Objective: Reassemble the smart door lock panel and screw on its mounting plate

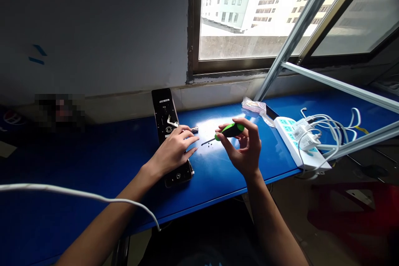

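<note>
A long black panel (162, 112) lies on the blue table (215, 174), with a white bracket-like part and round metal fittings on it. Across its middle rests my left hand (176, 149), fingers apart and pointing right, near a small metal cylinder (194, 129). My right hand (245, 145) holds a green and black screwdriver (230, 131) by the handle, its shaft pointing down to the left. Close to the screwdriver's tip, several tiny dark screws (210, 145) lie on the table. The part of the panel under my left hand and wrist is hidden.
A white power strip (289, 143) with plugged-in chargers and tangled cables stands at the right edge. Behind is a clear plastic packet (254, 104). Metal frame bars (343, 87) cross the right side. A white cable (77, 192) passes over my left forearm.
</note>
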A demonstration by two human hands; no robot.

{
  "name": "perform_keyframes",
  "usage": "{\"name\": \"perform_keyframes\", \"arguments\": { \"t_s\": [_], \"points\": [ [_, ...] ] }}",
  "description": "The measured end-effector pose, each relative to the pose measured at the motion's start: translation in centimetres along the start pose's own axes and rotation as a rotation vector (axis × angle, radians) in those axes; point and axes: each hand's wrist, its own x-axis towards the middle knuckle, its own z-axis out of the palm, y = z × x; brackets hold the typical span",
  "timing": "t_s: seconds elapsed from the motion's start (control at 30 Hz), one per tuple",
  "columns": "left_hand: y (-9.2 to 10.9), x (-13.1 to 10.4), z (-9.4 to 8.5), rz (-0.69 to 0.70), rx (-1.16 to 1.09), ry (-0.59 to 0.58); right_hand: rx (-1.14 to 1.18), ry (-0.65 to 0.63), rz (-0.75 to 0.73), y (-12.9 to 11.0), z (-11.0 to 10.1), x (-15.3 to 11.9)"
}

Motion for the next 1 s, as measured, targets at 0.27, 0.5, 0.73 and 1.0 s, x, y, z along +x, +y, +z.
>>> {"name": "perform_keyframes", "arguments": {
  "t_s": [0.27,0.5,0.73,1.0],
  "points": [
    [0.0,-3.0,-0.6,-0.023,-0.153,0.159,0.148,0.000,-0.143,-4.6,1.6,1.0],
    [-0.1,-4.7,-1.5,-0.073,-0.255,0.183,0.193,-0.042,-0.157,-5.0,3.0,1.2],
    [-0.3,-5.9,-2.3,-0.085,-0.249,0.117,0.254,-0.088,-0.129,-5.4,3.8,1.3],
    [-0.3,-6.7,-2.2,0.003,-0.082,0.110,0.262,-0.128,-0.117,-6.0,4.2,1.1]
  ]
}}
